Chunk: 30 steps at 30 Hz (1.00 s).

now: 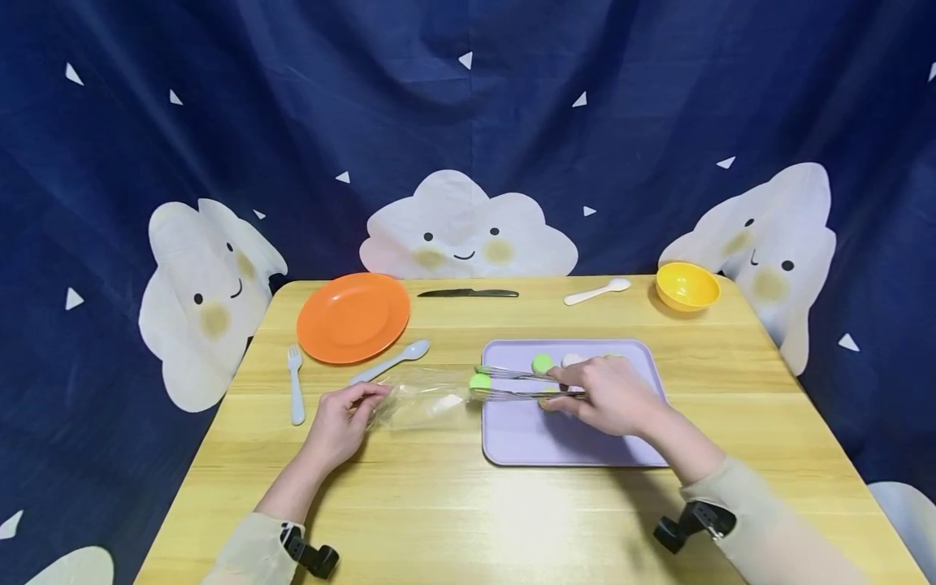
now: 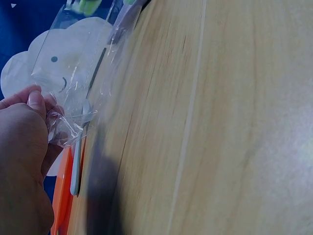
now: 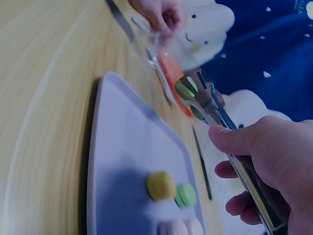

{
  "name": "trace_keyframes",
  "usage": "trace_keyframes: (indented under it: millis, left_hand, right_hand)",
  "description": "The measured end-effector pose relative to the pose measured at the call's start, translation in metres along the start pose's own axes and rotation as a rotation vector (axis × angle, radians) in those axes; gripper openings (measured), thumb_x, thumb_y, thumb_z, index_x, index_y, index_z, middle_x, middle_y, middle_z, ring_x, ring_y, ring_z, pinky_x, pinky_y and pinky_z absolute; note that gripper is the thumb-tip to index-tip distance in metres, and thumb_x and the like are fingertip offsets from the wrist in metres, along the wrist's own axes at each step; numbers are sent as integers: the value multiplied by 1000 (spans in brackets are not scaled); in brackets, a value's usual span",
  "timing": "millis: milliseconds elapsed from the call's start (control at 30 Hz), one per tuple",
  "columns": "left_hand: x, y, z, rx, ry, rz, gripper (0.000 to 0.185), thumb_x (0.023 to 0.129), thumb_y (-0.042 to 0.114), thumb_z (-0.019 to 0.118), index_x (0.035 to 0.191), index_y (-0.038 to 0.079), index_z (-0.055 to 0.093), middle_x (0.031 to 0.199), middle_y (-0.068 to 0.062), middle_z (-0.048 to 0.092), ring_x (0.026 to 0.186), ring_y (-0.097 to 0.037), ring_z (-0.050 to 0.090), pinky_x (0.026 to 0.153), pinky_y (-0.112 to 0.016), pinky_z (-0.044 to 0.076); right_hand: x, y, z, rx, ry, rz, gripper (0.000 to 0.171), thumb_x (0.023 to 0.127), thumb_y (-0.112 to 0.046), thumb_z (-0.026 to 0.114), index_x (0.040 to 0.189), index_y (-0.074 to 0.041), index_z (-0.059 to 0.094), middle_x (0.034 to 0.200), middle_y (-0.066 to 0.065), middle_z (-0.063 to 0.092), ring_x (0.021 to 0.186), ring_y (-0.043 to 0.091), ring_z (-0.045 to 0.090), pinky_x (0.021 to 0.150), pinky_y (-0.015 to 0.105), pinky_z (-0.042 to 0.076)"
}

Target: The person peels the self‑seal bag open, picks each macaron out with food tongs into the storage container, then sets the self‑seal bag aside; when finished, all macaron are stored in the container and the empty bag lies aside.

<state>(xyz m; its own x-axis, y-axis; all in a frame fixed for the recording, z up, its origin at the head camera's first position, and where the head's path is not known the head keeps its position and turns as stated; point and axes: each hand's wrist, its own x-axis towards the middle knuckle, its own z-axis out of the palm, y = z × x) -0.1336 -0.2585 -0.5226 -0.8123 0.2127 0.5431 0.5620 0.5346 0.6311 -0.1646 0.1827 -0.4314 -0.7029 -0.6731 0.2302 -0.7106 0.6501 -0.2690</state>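
Observation:
My left hand [image 1: 340,424] pinches one end of a clear plastic bag [image 1: 427,402], which stretches toward the tray. In the left wrist view, the bag [image 2: 66,125] is bunched between thumb and fingers. Metal tongs [image 3: 203,93] are in my right hand [image 1: 613,396], their ends clasping a green macaron [image 1: 479,381] beside the bag's far end. Whether the macaron is inside the bag's mouth I cannot tell. Below my right hand lies a lilac tray [image 1: 526,445] bearing a yellow macaron [image 3: 160,185], another green macaron [image 3: 186,195] and pale ones [image 3: 173,228], partly hidden.
An orange plate [image 1: 354,318] sits at the back left, near a light-blue fork [image 1: 296,390] and a light-blue spoon [image 1: 415,350]. Along the back edge are a black knife [image 1: 468,293], a pale spoon [image 1: 595,291] and a yellow bowl [image 1: 687,288].

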Motion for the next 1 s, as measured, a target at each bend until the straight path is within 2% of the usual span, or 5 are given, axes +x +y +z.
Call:
trace_keyframes:
  millis: [167, 500, 600, 867, 1000]
  left_hand:
    - [1, 1, -1, 4, 7, 10, 25, 87, -19, 76, 102, 1, 78, 100, -9, 80, 88, -13, 75, 75, -14, 58]
    - [-1, 1, -3, 6, -7, -12, 25, 88, -19, 75, 103, 1, 79, 98, -11, 80, 90, -13, 75, 80, -14, 57]
    - [-2, 0, -3, 14, -8, -11, 26, 87, -19, 76, 103, 1, 79, 97, -10, 80, 90, -14, 75, 79, -14, 57]
    - [1, 1, -3, 12, -22, -19, 24, 88, -18, 76, 103, 1, 79, 97, -10, 80, 91, -13, 75, 80, -14, 57]
    - [2, 3, -2, 12, -27, -19, 25, 88, -19, 76, 103, 1, 79, 97, -10, 80, 91, -10, 74, 80, -13, 57]
  right_hand:
    - [-30, 16, -19, 7, 64, 29, 31, 89, -33, 87, 116, -18, 81, 83, -19, 68, 63, 1, 54, 52, 28, 45]
    - [-91, 50, -48, -25, 120, 154, 31, 87, -31, 89, 115, -19, 81, 81, -17, 69, 51, -10, 41, 47, 23, 34]
    - [-109, 61, -48, -46, 150, 183, 39, 82, -29, 92, 117, -16, 82, 91, -9, 76, 50, -12, 40, 47, 25, 35]
    - [-148, 78, -42, -82, 161, 273, 41, 79, -32, 94, 115, -16, 82, 71, -16, 67, 51, -6, 38, 43, 26, 29]
    - [-159, 83, -37, -93, 122, 335, 43, 80, -35, 93, 116, -14, 82, 83, -4, 77, 58, 1, 49, 45, 31, 35]
